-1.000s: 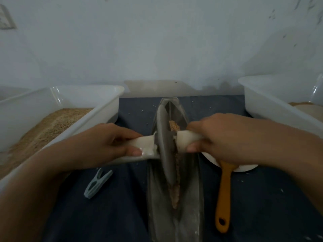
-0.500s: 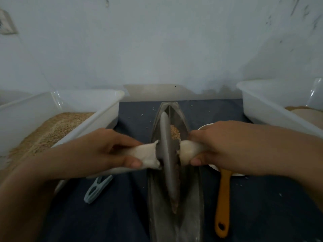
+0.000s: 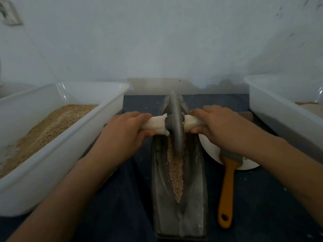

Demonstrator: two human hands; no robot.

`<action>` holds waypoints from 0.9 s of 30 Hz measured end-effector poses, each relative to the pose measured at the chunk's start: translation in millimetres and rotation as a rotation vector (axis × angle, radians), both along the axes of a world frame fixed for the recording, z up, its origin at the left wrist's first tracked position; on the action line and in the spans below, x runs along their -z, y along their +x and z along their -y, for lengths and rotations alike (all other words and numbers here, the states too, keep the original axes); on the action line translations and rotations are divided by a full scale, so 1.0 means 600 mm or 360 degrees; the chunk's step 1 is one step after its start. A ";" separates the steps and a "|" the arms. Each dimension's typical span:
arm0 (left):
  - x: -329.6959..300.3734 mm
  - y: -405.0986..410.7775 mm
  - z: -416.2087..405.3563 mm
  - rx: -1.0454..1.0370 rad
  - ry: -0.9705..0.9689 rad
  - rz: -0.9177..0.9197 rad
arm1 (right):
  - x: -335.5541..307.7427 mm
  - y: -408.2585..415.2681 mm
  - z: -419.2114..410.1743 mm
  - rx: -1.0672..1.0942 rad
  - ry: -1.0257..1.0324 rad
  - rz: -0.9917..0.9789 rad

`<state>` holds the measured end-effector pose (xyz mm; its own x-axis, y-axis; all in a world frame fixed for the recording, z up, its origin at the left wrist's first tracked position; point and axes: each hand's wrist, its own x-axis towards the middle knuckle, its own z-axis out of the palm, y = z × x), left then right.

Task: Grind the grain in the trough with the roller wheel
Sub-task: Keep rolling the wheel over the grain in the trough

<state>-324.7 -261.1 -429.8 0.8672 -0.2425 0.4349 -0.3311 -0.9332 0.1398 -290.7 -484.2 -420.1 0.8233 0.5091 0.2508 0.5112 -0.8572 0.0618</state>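
Note:
A grey boat-shaped metal trough (image 3: 194,189) lies lengthwise in front of me on a dark cloth. A strip of pale brown grain (image 3: 176,177) fills its central groove. The grey roller wheel (image 3: 175,123) stands upright in the far half of the groove, on a white cloth-wrapped axle. My left hand (image 3: 125,131) grips the left handle (image 3: 155,125). My right hand (image 3: 216,124) grips the right handle (image 3: 189,122). The wheel hides the grain at the far end.
A white tub (image 3: 57,152) holding brown grain stands at the left, another white tub (image 3: 283,109) at the right. A brush with an orange handle (image 3: 227,189) lies right of the trough, its bristles on a white plate (image 3: 211,151). A wall rises behind.
Both hands have pushed the wheel away from me toward the trough's far end. Grain in the near part of the groove now shows. The blue clip at the left is hidden.

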 end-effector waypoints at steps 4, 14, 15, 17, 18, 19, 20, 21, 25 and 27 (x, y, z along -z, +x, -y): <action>-0.025 -0.014 -0.024 0.0239 -0.0117 -0.0282 | -0.023 -0.025 -0.005 -0.0061 -0.0182 -0.0170; -0.060 -0.037 -0.062 0.0501 -0.0046 -0.1143 | -0.058 -0.081 -0.008 -0.0251 -0.0191 -0.0303; -0.055 -0.032 -0.057 0.0403 -0.0040 -0.1033 | -0.051 -0.066 -0.008 -0.0220 -0.0136 -0.0337; -0.039 -0.019 -0.041 0.0190 -0.0039 -0.0722 | -0.033 -0.034 -0.004 -0.0135 -0.0014 -0.0386; -0.030 -0.015 -0.028 0.0086 -0.0036 -0.0545 | -0.023 -0.020 -0.002 -0.0094 0.0032 -0.0351; -0.021 -0.011 -0.016 0.0007 -0.0019 -0.0351 | -0.013 -0.008 0.000 -0.0060 0.0058 -0.0261; -0.012 -0.008 -0.006 -0.0031 0.0029 -0.0159 | -0.003 0.001 0.002 -0.0038 0.0071 -0.0138; -0.002 -0.003 0.001 -0.0042 0.0086 -0.0028 | 0.004 0.007 0.004 -0.0025 0.0080 -0.0029; -0.004 0.004 -0.008 0.0091 -0.0012 -0.0045 | 0.003 0.004 0.002 -0.0049 0.0002 0.0041; -0.016 -0.005 -0.022 0.0204 -0.0095 -0.0199 | -0.012 -0.013 -0.002 -0.0088 -0.0093 -0.0062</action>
